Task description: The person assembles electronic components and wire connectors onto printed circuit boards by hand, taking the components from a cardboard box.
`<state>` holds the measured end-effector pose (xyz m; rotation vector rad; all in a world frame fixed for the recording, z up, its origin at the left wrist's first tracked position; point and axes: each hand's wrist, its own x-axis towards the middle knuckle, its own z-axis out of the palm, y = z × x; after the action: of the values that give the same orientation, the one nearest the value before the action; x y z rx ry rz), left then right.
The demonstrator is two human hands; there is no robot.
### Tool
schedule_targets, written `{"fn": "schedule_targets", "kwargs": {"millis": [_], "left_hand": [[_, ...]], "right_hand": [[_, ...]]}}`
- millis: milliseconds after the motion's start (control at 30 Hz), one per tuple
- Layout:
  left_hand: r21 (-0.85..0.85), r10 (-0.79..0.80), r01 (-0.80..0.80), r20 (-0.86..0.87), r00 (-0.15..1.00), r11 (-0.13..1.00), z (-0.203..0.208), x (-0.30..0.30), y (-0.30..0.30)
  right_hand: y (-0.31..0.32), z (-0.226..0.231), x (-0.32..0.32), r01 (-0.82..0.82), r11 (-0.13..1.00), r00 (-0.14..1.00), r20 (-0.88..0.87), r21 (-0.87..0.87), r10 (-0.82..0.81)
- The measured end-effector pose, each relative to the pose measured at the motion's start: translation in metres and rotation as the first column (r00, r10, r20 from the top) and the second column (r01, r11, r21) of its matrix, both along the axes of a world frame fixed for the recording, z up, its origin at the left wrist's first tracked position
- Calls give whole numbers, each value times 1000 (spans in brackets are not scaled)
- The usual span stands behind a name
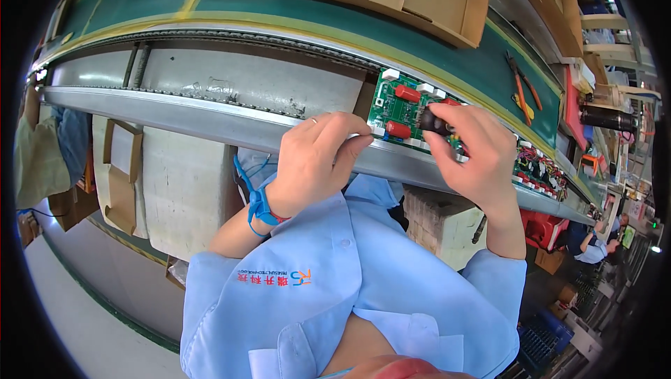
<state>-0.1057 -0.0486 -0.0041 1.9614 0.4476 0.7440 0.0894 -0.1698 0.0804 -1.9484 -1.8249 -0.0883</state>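
Note:
A green circuit board [400, 110] with red capacitors [398, 130] and white connectors [425, 89] lies across the metal rails of the line. My left hand [323, 148] has its thumb and forefinger closed at the board's near left corner, beside a white connector; the blue wrist strap [259, 210] is on this arm. Over the board's right part, my right hand [477, 148] pinches a round black component [435, 122] between thumb and fingers. Coloured wires show under that hand. Whether the black part touches the board I cannot tell, as my fingers cover that spot.
Beyond the rail runs a green belt [258, 5] bearing a cardboard box [447, 12] of black parts with coloured wires. Orange-handled pliers [521, 89] lie to its right. More populated boards [538, 173] sit along the rail at right. Another person [594, 242] is in the far right background.

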Motion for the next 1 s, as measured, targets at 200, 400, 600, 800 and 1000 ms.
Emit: {"fn": "schedule_targets", "kwargs": {"millis": [200, 400, 600, 800, 1000], "left_hand": [[382, 27, -29, 10, 1000, 924, -7, 4, -2], [411, 26, -14, -22, 999, 912, -11, 3, 0], [454, 22, -2, -40, 999, 891, -15, 1, 2], [465, 13, -17, 12, 1000, 885, -18, 2, 0], [477, 12, -19, 17, 1000, 879, -18, 2, 0]], "right_hand": [[15, -23, -6, 11, 993, 996, 87, -121, 0], [23, -27, -6, 3, 983, 986, 165, -182, 27], [31, -23, -6, -21, 971, 982, 177, -237, 64], [33, -19, -8, 3, 955, 983, 178, -297, 52], [36, -16, -7, 8, 932, 992, 119, -362, 38]]}}
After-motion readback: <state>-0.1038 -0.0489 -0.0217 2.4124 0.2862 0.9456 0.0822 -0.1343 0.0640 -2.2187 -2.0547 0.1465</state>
